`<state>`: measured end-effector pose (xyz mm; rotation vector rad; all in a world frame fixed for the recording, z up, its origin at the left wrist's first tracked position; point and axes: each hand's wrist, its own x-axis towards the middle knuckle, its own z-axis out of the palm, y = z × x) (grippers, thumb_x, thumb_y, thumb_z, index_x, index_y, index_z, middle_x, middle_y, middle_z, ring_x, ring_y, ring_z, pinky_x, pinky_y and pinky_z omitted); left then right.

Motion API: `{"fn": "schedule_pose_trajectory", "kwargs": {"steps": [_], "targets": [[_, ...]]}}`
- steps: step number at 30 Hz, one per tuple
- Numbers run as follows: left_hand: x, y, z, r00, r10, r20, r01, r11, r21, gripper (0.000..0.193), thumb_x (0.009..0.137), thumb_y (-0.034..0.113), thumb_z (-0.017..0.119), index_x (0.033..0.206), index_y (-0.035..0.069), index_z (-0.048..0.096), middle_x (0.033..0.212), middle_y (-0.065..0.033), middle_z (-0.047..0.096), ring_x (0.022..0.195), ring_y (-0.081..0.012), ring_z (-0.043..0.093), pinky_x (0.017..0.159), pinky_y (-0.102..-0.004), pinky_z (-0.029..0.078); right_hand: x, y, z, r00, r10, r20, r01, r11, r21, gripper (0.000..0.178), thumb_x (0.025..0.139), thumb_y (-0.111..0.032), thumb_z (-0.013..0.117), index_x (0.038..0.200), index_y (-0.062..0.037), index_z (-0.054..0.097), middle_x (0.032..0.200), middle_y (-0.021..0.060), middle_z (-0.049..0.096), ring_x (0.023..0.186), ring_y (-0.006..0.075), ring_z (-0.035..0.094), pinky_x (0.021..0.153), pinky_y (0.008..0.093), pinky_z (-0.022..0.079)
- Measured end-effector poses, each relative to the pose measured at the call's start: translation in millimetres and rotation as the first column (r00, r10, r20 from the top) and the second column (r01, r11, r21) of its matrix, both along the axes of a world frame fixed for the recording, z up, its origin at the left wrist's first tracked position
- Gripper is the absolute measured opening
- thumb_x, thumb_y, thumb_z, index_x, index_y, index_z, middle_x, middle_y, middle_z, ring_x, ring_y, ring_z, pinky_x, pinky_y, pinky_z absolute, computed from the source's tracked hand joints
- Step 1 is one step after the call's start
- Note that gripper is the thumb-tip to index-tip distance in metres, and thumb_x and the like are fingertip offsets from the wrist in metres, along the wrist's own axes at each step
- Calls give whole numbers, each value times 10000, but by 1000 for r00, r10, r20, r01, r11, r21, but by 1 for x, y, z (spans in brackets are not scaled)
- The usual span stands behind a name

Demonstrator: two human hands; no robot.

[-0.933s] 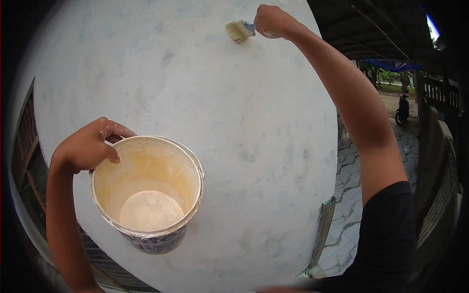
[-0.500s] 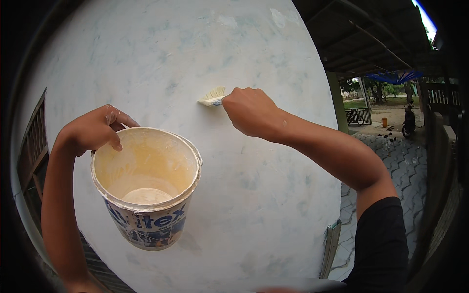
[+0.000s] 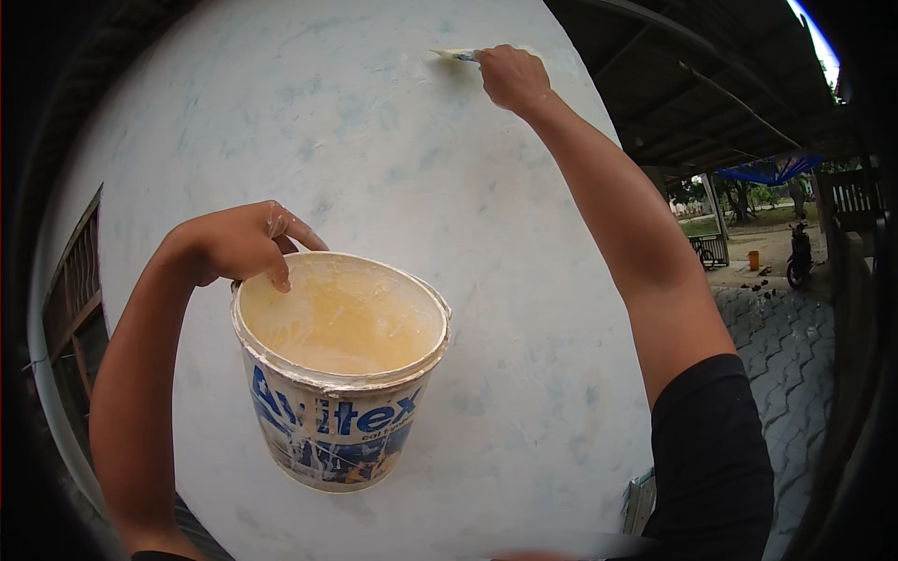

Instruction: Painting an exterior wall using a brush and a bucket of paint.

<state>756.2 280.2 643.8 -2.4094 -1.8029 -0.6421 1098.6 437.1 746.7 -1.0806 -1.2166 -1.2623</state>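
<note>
My left hand [image 3: 245, 241] grips the rim of a paint bucket [image 3: 332, 411], thumb inside and fingers over the far edge. The bucket is white with blue markings, streaked with dried paint, and its inner wall is coated cream. Its bottom is mostly hidden by the near rim. High on the wall, my right hand [image 3: 514, 77] is closed round the handle of a paintbrush [image 3: 455, 54]. The pale bristles point left, against or very close to the white wall [image 3: 374, 168], which shows patchy blue-grey stains under the paint.
A wooden window frame [image 3: 77, 299] stands at the left end of the wall. To the right are a paved floor [image 3: 781, 374], a dark roof overhead [image 3: 692, 75], a parked motorbike [image 3: 800, 254] and an orange bucket [image 3: 754, 260].
My right hand has carried the paintbrush up the wall and slightly right. The bucket in my left hand appears further right, and the whole view has shifted a little.
</note>
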Motion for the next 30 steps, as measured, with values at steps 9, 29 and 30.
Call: {"fn": "schedule_pose_trajectory", "kwargs": {"steps": [9, 29, 30], "targets": [[-9, 5, 1, 997, 79, 3, -79, 997, -10, 735, 552, -56, 704, 1287, -64, 691, 1148, -274, 746, 976, -320, 759, 913, -388, 608, -56, -90, -67, 908, -75, 412, 242, 897, -371, 221, 749, 98, 621, 925, 19, 730, 889, 198, 734, 775, 368, 710, 615, 413, 544], [3, 1, 1, 989, 129, -76, -127, 992, 23, 804, 546, -69, 689, 1350, -59, 651, 1168, -290, 734, 958, -336, 768, 851, -402, 641, -40, -105, -63, 923, -102, 371, 277, 845, -457, 279, 718, 70, 688, 967, -8, 788, 913, 174, 755, 806, 341, 737, 664, 389, 579], [3, 5, 2, 990, 106, -89, -104, 994, 24, 806, 545, -74, 685, 1350, -59, 650, 1170, -291, 732, 955, -338, 769, 847, -398, 643, -27, -106, -51, 934, -150, 323, 285, 859, -426, 329, 741, 60, 675, 1036, -28, 791, 934, 159, 762, 806, 330, 737, 672, 390, 581]]}}
